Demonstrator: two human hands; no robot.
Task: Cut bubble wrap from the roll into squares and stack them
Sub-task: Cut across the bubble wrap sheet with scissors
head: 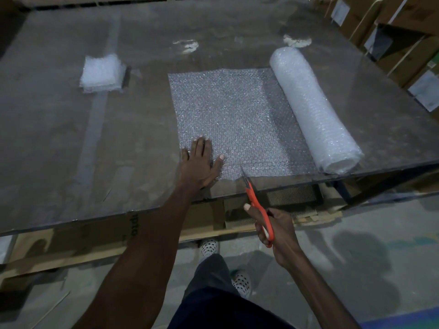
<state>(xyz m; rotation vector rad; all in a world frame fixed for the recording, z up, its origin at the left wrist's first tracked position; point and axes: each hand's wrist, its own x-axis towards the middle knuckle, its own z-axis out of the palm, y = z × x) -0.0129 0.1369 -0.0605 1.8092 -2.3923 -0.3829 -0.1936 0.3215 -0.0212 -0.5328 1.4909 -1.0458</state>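
Note:
A roll of bubble wrap (313,110) lies on the right of the clear tabletop (59,138), with a flat sheet (232,115) unrolled from it toward the left. My left hand (199,162) presses flat on the sheet's near left corner, fingers straight. My right hand (275,231) grips orange-handled scissors (256,205) below the table's front edge; their blade tips meet the sheet's near edge just right of my left hand. A stack of cut bubble-wrap squares (102,73) sits at the far left.
The table's front edge (118,214) runs across in front of me, with cardboard and wooden slats beneath it. Cardboard boxes (392,27) line the right side. My feet in spotted shoes (209,248) stand on the grey floor.

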